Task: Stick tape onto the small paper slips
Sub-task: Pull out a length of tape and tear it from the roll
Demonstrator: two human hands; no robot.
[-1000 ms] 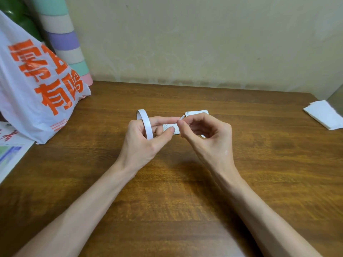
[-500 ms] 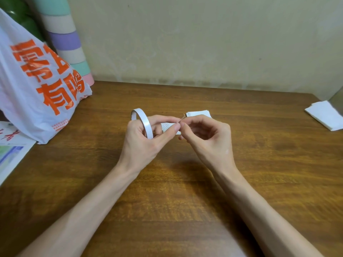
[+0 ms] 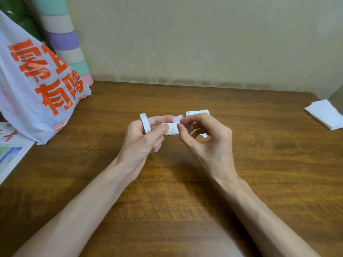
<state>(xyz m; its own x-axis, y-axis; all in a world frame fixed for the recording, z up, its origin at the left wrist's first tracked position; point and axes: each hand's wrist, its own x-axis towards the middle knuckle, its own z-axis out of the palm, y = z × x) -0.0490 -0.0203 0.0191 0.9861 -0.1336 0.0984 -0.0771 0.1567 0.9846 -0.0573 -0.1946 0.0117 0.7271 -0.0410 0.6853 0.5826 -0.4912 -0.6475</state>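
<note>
Both hands are raised just above the middle of the wooden desk (image 3: 185,197). The left hand (image 3: 143,141) has a white roll of tape (image 3: 145,125) around its forefinger like a ring. Its thumb and forefinger are pressed together on the left end of 1 small printed paper slip (image 3: 172,130), which sticks out to the right between the 2 hands.

Just above that slip is a short strip of tape (image 3: 177,118), reaching from the left forefinger's tip to the right hand (image 3: 209,145). The right hand's thumb and forefinger are curled toward each other and pinch the strip's right end. Its other fingers are loosely bent underneath.

A small stack of slips (image 3: 197,113) lies flat on the desk just behind the right hand, toward the far edge. The white corner of another slip (image 3: 204,135) shows under the right hand's fingers.

A white plastic bag (image 3: 37,86) with orange lettering sits at the far left corner, in front of a tall striped tube (image 3: 65,39). Printed sheets (image 3: 9,156) lie at the left edge and folded white paper (image 3: 326,114) at the right edge.
</note>
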